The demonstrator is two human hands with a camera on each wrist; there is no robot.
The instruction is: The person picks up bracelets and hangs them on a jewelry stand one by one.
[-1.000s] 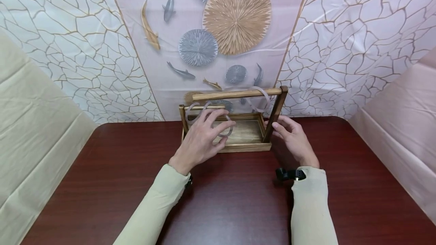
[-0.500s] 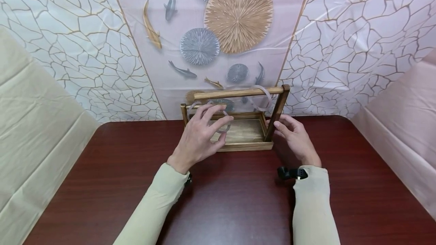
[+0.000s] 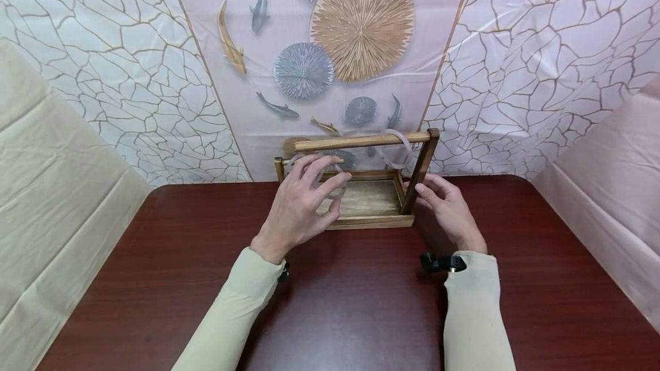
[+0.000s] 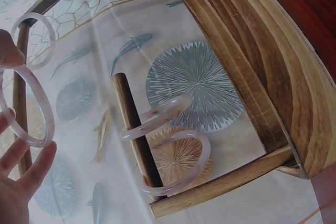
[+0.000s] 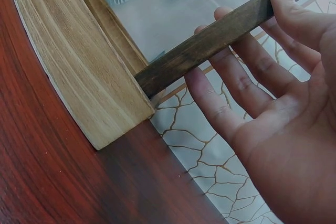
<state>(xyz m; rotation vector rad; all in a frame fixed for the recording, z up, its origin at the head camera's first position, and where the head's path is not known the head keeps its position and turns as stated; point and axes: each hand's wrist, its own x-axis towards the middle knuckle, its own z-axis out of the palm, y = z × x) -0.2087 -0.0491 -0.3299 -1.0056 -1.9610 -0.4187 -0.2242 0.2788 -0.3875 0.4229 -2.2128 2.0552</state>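
My left hand (image 3: 298,205) pinches a translucent pale-pink bangle (image 4: 44,106) between thumb and fingers, in front of the left part of a wooden display stand (image 3: 368,223). Two similar bangles hang on the stand's short lower rod (image 4: 126,95): a tilted one (image 4: 164,122) nearer its free end and another (image 4: 205,156) near its base. A further bangle (image 3: 408,146) hangs on the long upper rod (image 3: 350,142), near the right post (image 3: 424,170). My right hand (image 3: 447,210) grips that post, thumb on one side and fingers behind, as the right wrist view shows.
The stand has a shallow tray base and sits at the back of a dark red-brown table (image 3: 361,302). Close behind it hangs a patterned cloth backdrop (image 3: 247,130). Beige cloth panels (image 3: 62,199) flank the table.
My left hand has shifted slightly left with the bangle, closer to the short lower rod. My right hand keeps its grip on the post. The view has shifted a little.
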